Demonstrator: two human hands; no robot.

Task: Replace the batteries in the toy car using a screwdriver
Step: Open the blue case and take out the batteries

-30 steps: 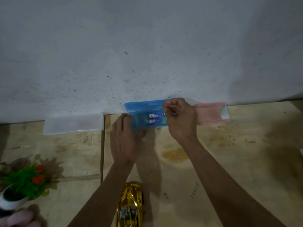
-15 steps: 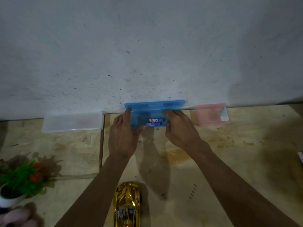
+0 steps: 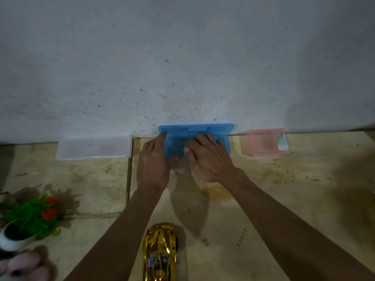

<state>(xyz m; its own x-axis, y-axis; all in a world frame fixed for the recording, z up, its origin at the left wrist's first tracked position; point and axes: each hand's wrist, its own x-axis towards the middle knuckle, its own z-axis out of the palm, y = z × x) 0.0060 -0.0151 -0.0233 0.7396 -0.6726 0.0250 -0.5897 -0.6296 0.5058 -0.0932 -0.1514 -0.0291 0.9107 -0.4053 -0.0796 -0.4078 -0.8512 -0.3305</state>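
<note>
Toy car (image 3: pixel 160 253): nearest the person, well short of the blue box, on the wooden floor (image 3: pixel 263 199).
Left hand (image 3: pixel 153 165): fingers straight, resting against the blue box's left end; it should brace the box.
Right hand (image 3: pixel 207 157): fingers loosely bent over the blue box (image 3: pixel 194 138), reaching inside; whether it pinches a battery cannot be told.
Batteries: hidden under the right hand.
Blue box: lid up against the wall (image 3: pixel 182 57); best lift one battery cleanly.

Glossy gold toy car (image 3: pixel 160 254), translucent plastic box (image 3: pixel 223 136)

The stained wooden table (image 3: pixel 284 199) bears three plastic boxes: clear (image 3: pixel 93 149), blue (image 3: pixel 223 138), pink (image 3: pixel 261 142); plus a gold toy car (image 3: pixel 159 254).
</note>
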